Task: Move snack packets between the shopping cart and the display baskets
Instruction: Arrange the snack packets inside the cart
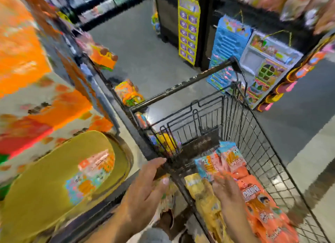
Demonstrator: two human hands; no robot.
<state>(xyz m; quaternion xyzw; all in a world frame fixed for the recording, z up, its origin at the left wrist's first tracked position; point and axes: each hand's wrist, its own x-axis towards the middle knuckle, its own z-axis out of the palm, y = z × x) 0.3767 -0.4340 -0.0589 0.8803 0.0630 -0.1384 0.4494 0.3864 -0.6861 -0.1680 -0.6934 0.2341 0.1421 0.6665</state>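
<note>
Now R hand (229, 190) reaches into shopping cart (257, 143) over orange snack packets (261, 197), fingers loose, gripping nothing; should pinch one pkt. L hand (145, 192) fingers spread, grasp unclear.

We can't really tell what the left hand (145, 186) is doing at the shopping cart (253, 134) rim, it's smeared. The right hand (226, 190) blurs into the orange snack packets (261, 202), so its grip is unclear. Left of the cart, the display baskets (59, 179) and shelf stock (21, 57) are motion mush, cut by the edge.
</note>
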